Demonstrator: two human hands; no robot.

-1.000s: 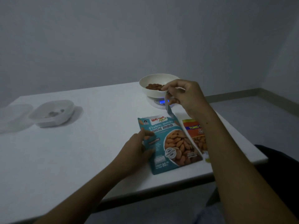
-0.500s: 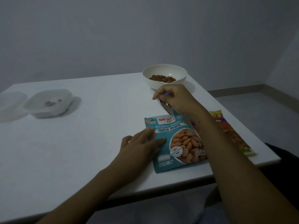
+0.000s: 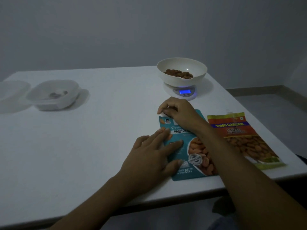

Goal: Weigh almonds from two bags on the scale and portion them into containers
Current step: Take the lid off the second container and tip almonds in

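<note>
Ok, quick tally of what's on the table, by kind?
Almond bags: 2, teal bag and orange bag
Bowls: 1, white bowl
Scales: 1, scale
Clear plastic: 2, clear container and second clear piece, possibly its lid
Total: 6

Teal bag (image 3: 197,156) lies flat under both hands: left hand (image 3: 149,156) presses its left side, right hand (image 3: 177,113) pinches its top edge. Orange bag (image 3: 240,138) lies flat just right of the right hand. Beyond that hand the lit scale (image 3: 184,92) carries a white bowl (image 3: 182,82) of almonds (image 3: 179,74). A clear container (image 3: 49,105) sits far left of both hands.
</note>
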